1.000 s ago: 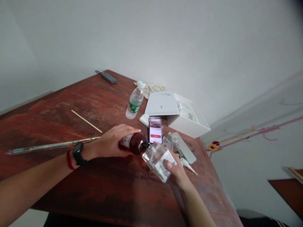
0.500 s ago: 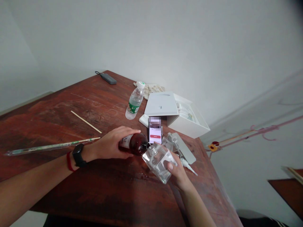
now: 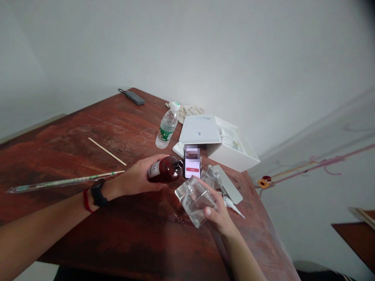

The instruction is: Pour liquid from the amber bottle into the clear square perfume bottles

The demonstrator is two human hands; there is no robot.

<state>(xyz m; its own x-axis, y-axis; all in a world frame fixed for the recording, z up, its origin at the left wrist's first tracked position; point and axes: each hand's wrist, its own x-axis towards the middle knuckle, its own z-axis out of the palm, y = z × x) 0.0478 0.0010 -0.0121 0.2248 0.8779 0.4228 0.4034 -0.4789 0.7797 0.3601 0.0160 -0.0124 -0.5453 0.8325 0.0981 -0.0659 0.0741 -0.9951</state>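
Dark red bottle [image 3: 168,171] tilted over the table [image 3: 117,230], its mouth near the clear bottle [image 3: 195,202], not touching.
I have the left hand [image 3: 137,175] wrapped around its body, likely leaving the neck free; the right hand [image 3: 219,214] curls round the clear bottle's side, gripping it. Beyond, the phone [image 3: 192,164] lies screen-up, I'd guess for reading.

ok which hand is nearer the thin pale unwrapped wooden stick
Left. The left hand, holding the dark red round bottle, is close beside the stick's near end. The right hand, holding the clear square bottle, is well to the stick's right, past the red bottle.
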